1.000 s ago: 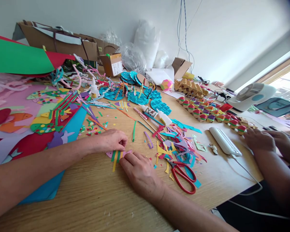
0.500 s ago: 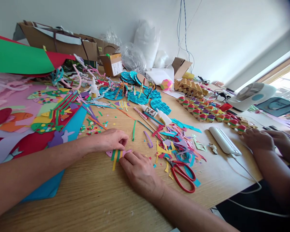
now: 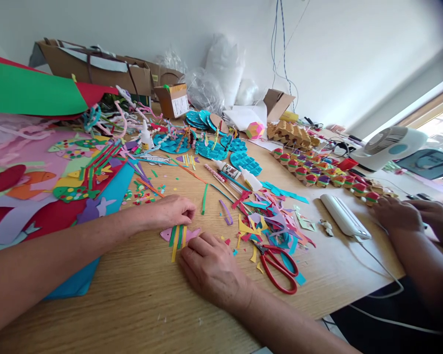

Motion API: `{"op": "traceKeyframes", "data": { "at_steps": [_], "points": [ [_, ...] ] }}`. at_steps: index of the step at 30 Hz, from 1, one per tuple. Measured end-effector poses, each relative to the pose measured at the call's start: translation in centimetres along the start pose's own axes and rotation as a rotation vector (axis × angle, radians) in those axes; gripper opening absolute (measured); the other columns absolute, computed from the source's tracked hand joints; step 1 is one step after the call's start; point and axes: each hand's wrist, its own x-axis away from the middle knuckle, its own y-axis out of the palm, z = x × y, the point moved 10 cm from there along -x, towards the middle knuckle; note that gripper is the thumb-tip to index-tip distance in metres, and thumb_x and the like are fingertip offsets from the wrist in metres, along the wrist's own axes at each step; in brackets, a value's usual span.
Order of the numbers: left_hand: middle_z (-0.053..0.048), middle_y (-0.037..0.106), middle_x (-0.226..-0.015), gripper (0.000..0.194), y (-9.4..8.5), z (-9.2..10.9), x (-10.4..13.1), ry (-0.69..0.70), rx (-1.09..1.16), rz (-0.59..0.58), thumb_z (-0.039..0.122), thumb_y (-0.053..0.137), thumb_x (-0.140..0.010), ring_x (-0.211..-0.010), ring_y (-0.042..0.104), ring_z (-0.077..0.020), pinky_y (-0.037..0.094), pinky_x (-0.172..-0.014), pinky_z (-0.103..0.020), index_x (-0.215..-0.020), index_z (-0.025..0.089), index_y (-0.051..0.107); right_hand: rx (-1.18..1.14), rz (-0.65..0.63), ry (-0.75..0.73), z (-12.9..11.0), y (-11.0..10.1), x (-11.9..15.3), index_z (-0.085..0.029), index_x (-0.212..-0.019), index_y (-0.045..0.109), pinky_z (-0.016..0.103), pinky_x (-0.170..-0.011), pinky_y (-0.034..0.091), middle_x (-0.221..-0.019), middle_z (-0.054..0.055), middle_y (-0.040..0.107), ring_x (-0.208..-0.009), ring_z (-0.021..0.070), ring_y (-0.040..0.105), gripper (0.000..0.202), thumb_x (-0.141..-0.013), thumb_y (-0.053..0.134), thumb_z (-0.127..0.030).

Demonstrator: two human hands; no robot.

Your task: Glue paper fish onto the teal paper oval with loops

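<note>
A small pink paper fish (image 3: 165, 234) lies flat on the table, with green and yellow paper strips laid across its body. My left hand (image 3: 175, 210) is just above the fish, its fingers curled down at the top end of the rightmost yellow strip (image 3: 184, 235). At the lower end of that strip is my right hand (image 3: 210, 265), fingers bent and closed, resting on the table below the fish's tail. Its fingertips are mostly hidden. Red-handled scissors (image 3: 278, 268) lie right of my right hand.
Paper scraps (image 3: 266, 216) are heaped beyond the scissors, near a white glue bottle (image 3: 250, 179). Decorated paper fish (image 3: 72, 192) lie on coloured sheets at left. A white power strip (image 3: 343, 216) sits at right, by another person's hands (image 3: 398, 214). Painted egg cartons (image 3: 317, 172) stand behind.
My right hand has shifted slightly left and down, uncovering the fish's pink tail. My left hand stays in nearly the same place. The view has tilted a little.
</note>
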Motion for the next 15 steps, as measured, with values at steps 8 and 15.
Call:
{"op": "traceKeyframes", "data": {
  "at_steps": [8,15],
  "points": [
    [-0.002,0.061,-0.083,0.02,-2.5,0.0,1.8,0.024,-0.067,0.22,0.01,0.04,-0.079,-0.08,0.055,-0.0154,0.04,-0.071,-0.024,-0.082,0.017,0.059,-0.295,0.045,0.128,2.2,-1.7,0.0,-0.016,-0.082,0.062,0.024,-0.069,0.041,-0.079,0.005,0.057,-0.075,0.0139,0.051,0.019,-0.085,0.043,-0.018],
    [-0.004,0.059,-0.085,0.027,-0.7,4.2,7.1,0.221,-0.353,0.219,0.004,0.04,-0.08,-0.084,0.052,-0.0188,0.042,-0.074,-0.028,-0.085,0.018,0.062,-0.413,-0.018,0.334,6.1,-2.1,-0.9,-0.016,-0.084,0.066,0.023,-0.068,0.041,-0.081,0.004,0.063,-0.073,0.0125,0.056,0.025,-0.075,0.046,-0.006]
  ]
}}
